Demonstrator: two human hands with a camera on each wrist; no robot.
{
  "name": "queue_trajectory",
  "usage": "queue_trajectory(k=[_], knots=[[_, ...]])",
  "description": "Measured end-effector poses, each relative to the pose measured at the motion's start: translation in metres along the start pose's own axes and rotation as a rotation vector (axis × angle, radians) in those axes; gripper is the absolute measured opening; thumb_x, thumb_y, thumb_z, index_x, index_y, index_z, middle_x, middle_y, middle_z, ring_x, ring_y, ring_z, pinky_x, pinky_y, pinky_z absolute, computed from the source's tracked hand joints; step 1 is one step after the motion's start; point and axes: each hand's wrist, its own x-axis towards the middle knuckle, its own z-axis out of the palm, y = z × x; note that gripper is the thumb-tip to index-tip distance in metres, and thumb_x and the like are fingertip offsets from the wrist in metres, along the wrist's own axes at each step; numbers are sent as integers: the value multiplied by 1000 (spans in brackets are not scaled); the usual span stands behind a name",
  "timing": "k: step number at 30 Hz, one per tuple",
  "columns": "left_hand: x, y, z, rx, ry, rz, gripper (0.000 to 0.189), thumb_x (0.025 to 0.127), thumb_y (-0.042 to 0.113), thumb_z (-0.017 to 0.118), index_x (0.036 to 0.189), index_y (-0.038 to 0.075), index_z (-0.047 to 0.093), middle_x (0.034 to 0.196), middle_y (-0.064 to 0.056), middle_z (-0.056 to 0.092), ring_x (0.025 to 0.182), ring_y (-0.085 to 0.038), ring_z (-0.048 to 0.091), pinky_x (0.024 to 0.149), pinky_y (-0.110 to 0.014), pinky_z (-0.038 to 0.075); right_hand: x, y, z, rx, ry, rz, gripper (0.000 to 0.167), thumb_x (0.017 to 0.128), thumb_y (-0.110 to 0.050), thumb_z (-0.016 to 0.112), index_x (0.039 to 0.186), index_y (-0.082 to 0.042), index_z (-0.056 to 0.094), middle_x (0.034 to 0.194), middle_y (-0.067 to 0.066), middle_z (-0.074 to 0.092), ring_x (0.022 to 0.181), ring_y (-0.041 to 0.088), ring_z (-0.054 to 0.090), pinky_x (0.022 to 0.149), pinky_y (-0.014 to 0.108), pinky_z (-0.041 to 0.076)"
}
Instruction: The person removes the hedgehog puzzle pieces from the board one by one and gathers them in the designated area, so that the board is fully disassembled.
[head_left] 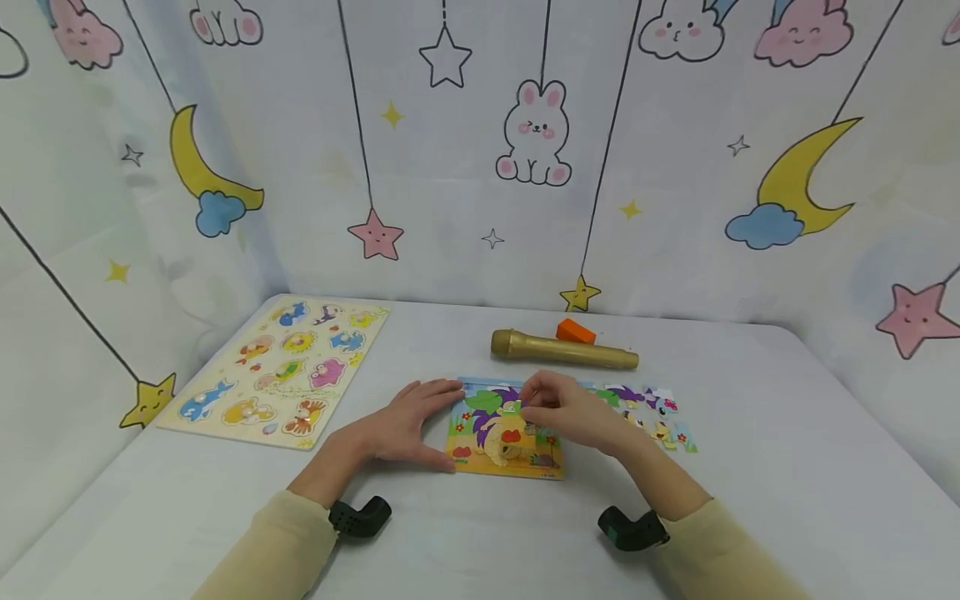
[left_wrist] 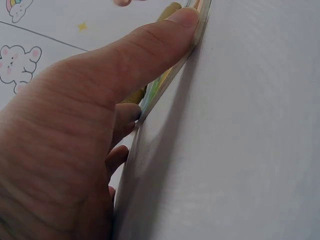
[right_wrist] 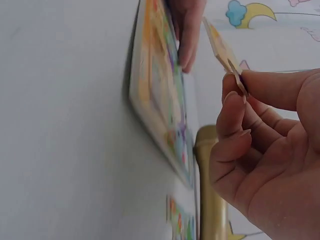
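A colourful jigsaw puzzle board [head_left: 468,463] lies on the white table in front of me. My left hand [head_left: 408,423] rests at its left side with the fingers spread, the thumb and fingertips touching the board's edge. Thumb and fingers of my right hand [head_left: 573,410] pinch a thin puzzle piece [right_wrist: 222,47], held tilted above the board. In the right wrist view the piece stands apart from the board, its printed side mostly turned away. Several loose puzzle pieces [head_left: 663,431] lie to the right of the board, partly behind my right hand.
Behind the board lies a gold microphone-shaped stick [head_left: 564,349], with an orange block [head_left: 576,331] just beyond it. A larger board with animal pictures [head_left: 281,367] lies at the left. A patterned cloth [head_left: 450,167] hangs behind the table.
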Motion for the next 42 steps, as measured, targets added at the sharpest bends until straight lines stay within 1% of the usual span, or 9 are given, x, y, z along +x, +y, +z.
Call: queue_trajectory(k=[10,14,19,23,27,31,35,38,42], knots=[[-1,1,0,2,2,-5,101,78,59,77,157,10,37,164,-5,27,152,-28,17,122,-51,4,-35,20,-24,-101,14,75,19,98,-18,66,110,-6,60,90,3,67,84,24,62,76,39,53],[-1,0,1,2,0,-18,102,77,61,77,157,13,37,165,-3,26,152,-26,17,123,-49,4,-47,28,-33,-130,20,72,20,97,-18,68,110,-5,61,90,2,67,84,23,62,74,37,55],[-1,0,2,9,-5,-34,102,77,62,76,158,15,36,165,-1,25,152,-24,15,123,-48,4,-58,36,-42,-112,-31,58,20,97,-15,68,110,-2,59,89,4,67,84,24,62,72,31,55],[-1,1,2,0,-3,-30,102,77,61,77,157,13,37,165,-3,25,152,-27,15,122,-51,4,-62,40,-45,-101,-65,62,19,96,-12,70,108,-1,58,87,5,66,82,25,62,72,27,54],[-1,1,2,5,1,-30,101,78,61,77,157,13,37,165,-3,26,152,-27,16,122,-51,4,-64,44,-46,-122,-69,53,18,95,-9,70,107,-2,59,85,4,65,81,24,62,71,25,54],[-1,1,2,1,0,-26,101,78,60,77,157,12,36,165,-4,26,152,-28,16,122,-51,4,-63,46,-43,-173,-49,43,17,93,-8,72,104,-4,59,86,2,63,82,23,60,71,24,54],[-1,2,1,6,-6,-24,101,78,60,77,158,12,36,165,-4,26,152,-26,15,123,-50,2,-64,46,-40,-234,-15,55,21,90,-7,76,102,-6,59,86,1,60,83,21,57,70,24,54],[-1,2,1,10,-5,-22,101,78,60,76,158,12,36,165,-3,26,152,-26,15,123,-50,2,-65,45,-38,-260,4,63,23,88,-7,78,101,-7,58,85,0,60,82,20,57,69,25,53],[-1,2,1,6,-3,-20,101,78,60,76,158,12,35,165,-3,26,152,-26,16,122,-50,2,-64,42,-38,-290,23,47,23,88,-9,78,100,-7,58,84,-1,59,80,18,56,66,25,52]])
